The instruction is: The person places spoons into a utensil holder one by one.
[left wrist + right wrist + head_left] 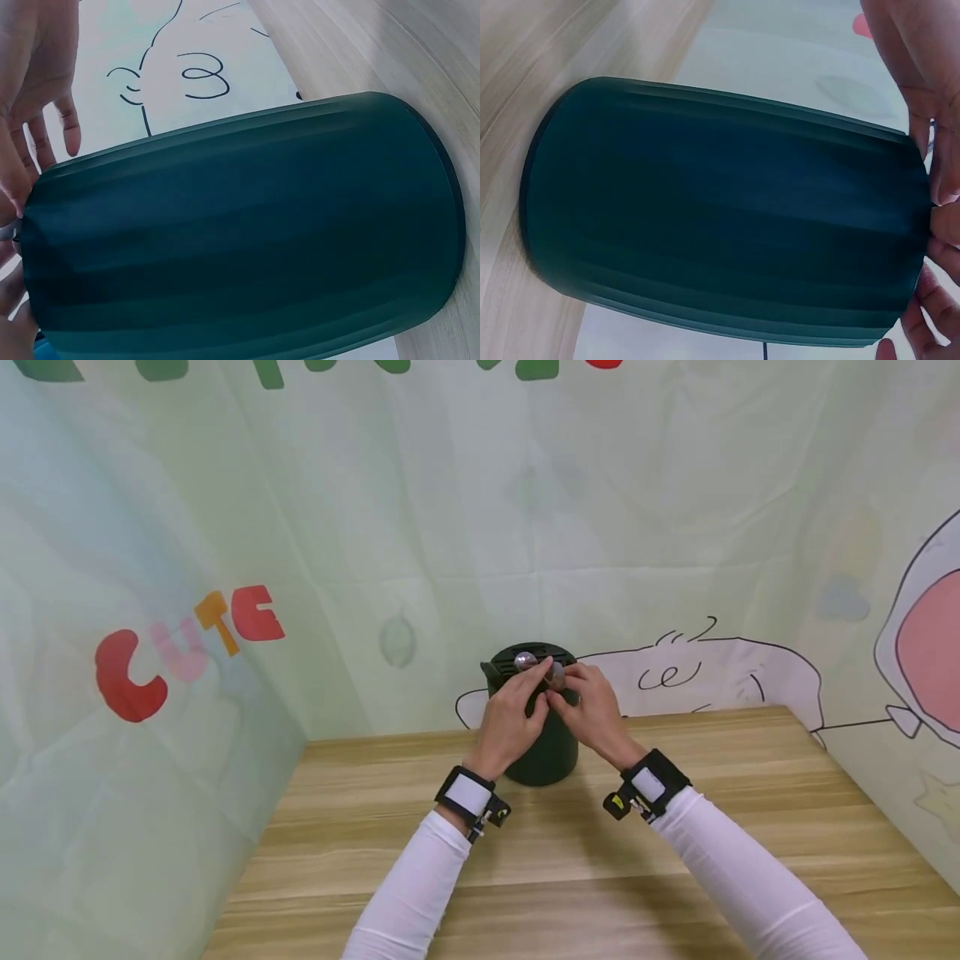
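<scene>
A dark green ribbed container [542,756] with a slotted black top [551,653] stands upright at the back of the table. Two rounded shiny metal pieces, spoon-bowl-like, show above its front rim: a left metal piece [525,660] and a right metal piece [556,676]. My right hand [596,710] pinches the right one between thumb and fingers. From the other side my left hand [504,727] reaches in, index fingertip at the same piece and thumb lower, near the rim. What lies between the left finger and thumb is hidden; I cannot tell whether they grip it.
The wood-grain table [390,827] stretches in front of the container and to both sides. Close behind rises a printed cloth backdrop [420,652]. A dark flap [491,674] sticks out at the container's left rim. Wrist straps with cameras sit on both wrists.
</scene>
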Available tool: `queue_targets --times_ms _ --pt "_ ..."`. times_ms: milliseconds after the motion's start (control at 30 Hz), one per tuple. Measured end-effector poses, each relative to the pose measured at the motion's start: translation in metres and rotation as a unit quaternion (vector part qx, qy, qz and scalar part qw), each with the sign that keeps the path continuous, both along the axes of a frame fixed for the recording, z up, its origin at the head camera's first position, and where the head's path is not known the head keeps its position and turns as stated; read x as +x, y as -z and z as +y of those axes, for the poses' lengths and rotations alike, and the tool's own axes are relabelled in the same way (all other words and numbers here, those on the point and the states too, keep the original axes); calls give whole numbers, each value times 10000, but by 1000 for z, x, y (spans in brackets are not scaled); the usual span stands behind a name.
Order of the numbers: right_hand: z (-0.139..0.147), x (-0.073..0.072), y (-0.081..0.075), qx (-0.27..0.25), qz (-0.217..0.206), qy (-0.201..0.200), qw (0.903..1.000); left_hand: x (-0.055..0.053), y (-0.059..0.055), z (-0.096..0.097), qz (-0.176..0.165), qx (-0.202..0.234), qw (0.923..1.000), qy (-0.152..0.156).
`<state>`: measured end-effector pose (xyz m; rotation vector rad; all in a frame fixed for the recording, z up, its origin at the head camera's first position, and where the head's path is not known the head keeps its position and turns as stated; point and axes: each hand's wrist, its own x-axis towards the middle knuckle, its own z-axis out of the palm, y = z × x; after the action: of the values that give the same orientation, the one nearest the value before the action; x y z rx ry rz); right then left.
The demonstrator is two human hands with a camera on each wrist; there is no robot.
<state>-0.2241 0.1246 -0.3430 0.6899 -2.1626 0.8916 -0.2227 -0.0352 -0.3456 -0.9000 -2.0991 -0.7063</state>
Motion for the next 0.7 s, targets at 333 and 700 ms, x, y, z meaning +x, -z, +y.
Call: queue_targets --times_ms 333,700 --pt "3 7 3 -131 -268 84 9995 4 4 -2 -63 144 9999 -60" --pt "17 32 3 -324 -130 119 9993 31 3 -22 154 296 9994 95"
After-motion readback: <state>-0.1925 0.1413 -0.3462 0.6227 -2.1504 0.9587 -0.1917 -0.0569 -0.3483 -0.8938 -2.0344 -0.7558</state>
